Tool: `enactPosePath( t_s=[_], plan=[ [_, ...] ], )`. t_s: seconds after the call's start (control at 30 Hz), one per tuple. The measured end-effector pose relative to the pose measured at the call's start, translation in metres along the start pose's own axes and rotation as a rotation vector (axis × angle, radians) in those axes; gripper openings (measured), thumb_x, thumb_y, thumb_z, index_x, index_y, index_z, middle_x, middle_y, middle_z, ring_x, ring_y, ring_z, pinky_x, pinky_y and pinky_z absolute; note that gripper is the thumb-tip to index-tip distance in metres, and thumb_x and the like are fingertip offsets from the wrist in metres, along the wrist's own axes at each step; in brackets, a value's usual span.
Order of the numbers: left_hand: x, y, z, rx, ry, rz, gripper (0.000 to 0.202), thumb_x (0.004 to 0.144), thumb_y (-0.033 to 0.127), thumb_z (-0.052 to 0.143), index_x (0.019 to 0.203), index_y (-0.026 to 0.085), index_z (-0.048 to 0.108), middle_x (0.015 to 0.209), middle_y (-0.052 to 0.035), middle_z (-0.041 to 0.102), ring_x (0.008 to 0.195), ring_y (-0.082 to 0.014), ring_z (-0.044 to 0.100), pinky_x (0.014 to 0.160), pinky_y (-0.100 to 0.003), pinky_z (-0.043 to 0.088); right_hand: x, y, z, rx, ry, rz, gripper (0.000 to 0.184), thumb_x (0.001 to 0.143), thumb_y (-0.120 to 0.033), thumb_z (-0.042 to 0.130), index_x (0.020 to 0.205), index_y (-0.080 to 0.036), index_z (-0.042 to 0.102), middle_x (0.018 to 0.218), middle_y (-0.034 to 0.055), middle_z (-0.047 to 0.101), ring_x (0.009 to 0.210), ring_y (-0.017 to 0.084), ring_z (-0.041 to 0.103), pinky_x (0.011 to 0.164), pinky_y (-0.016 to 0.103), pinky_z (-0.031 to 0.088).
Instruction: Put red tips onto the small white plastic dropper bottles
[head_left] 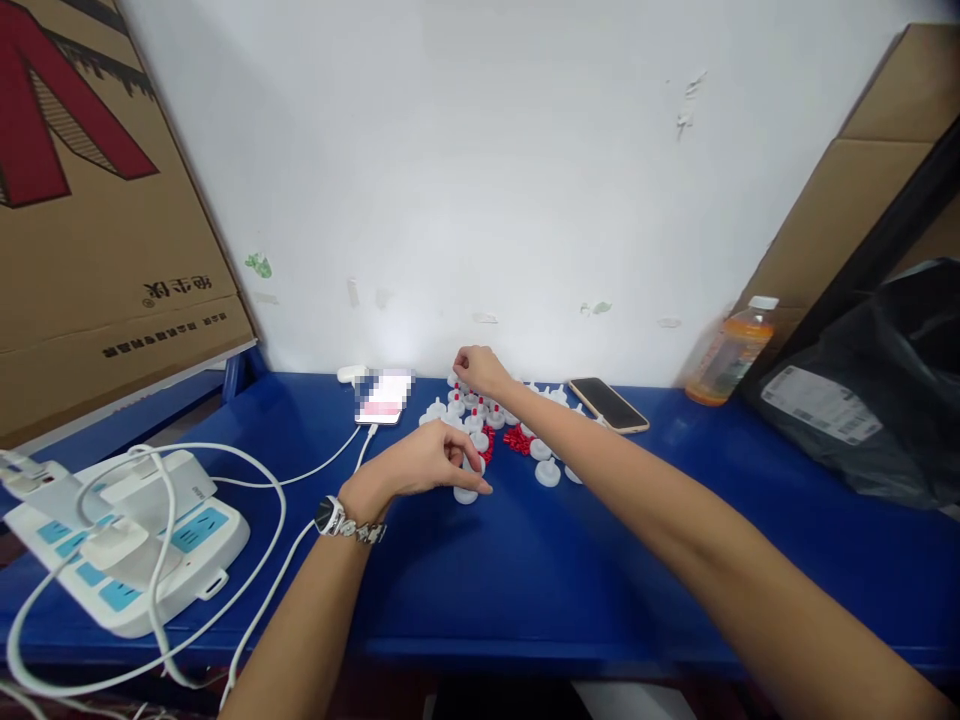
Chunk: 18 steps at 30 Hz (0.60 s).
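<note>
Many white round caps with pointed spouts [547, 472] lie in a cluster on the blue table, several of them with red tips [475, 412]. Beside them are small piles of red tips [517, 437]. My left hand [431, 457] hovers at the near left of the cluster, thumb and curved fingers apart; a white cap [465, 495] lies just under its thumb. Farther back, my right hand [481, 370] reaches to the far edge of the cluster near the wall. Its thumb and forefinger are pinched together over a white cap, and what lies between them is hidden.
A lit phone [384, 397] on a charging cable and a dark phone [608, 404] flank the caps. At left sits a white power strip [214, 545] with looping cables. An orange drink bottle [731, 352] and black plastic bag [862, 390] stand right. The white wall [480, 180] rises behind.
</note>
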<state>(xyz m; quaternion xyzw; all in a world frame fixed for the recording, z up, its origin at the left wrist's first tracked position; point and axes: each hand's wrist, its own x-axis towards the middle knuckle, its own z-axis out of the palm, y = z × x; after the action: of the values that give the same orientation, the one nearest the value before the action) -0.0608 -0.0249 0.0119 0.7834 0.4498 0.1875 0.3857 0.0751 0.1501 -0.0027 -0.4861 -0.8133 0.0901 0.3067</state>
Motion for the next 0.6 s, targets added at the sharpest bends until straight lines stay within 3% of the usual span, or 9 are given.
enactPosePath(
  t_s=[0.17,0.4,0.6],
  plan=[
    [0.0021,-0.0059,-0.0006,0.020,-0.030,0.012,0.027,0.070,0.043,0.078,0.076,0.017,0.077,0.062,0.0007,0.061,0.057,-0.0105,0.046,0.052,-0.025,0.031,0.0054,0.0028,-0.0013,-0.050,-0.089,-0.031,0.015,0.077,-0.008,0.058,0.078,-0.015,0.072,0.079,0.0082,0.073,0.074,0.018,0.064,0.069,0.025,0.045],
    [0.0049,-0.0052,0.0029,0.000,-0.018,0.023,0.023,0.073,0.038,0.075,0.078,0.015,0.078,0.070,-0.0037,0.070,0.064,-0.0136,0.055,0.057,-0.024,0.038,0.0015,0.0031,-0.0048,-0.075,-0.063,-0.051,0.022,0.084,-0.011,0.052,0.093,-0.015,0.072,0.089,0.0078,0.074,0.079,0.016,0.064,0.072,0.023,0.044],
    [0.0041,-0.0072,0.0005,0.027,-0.043,0.018,0.026,0.075,0.037,0.072,0.088,0.017,0.079,0.077,-0.0043,0.072,0.066,-0.0147,0.057,0.059,-0.025,0.039,0.0075,0.0041,-0.0059,-0.069,-0.173,-0.047,0.015,0.075,-0.007,0.061,0.078,-0.015,0.074,0.081,0.0067,0.074,0.071,0.015,0.063,0.066,0.023,0.043]
  ],
)
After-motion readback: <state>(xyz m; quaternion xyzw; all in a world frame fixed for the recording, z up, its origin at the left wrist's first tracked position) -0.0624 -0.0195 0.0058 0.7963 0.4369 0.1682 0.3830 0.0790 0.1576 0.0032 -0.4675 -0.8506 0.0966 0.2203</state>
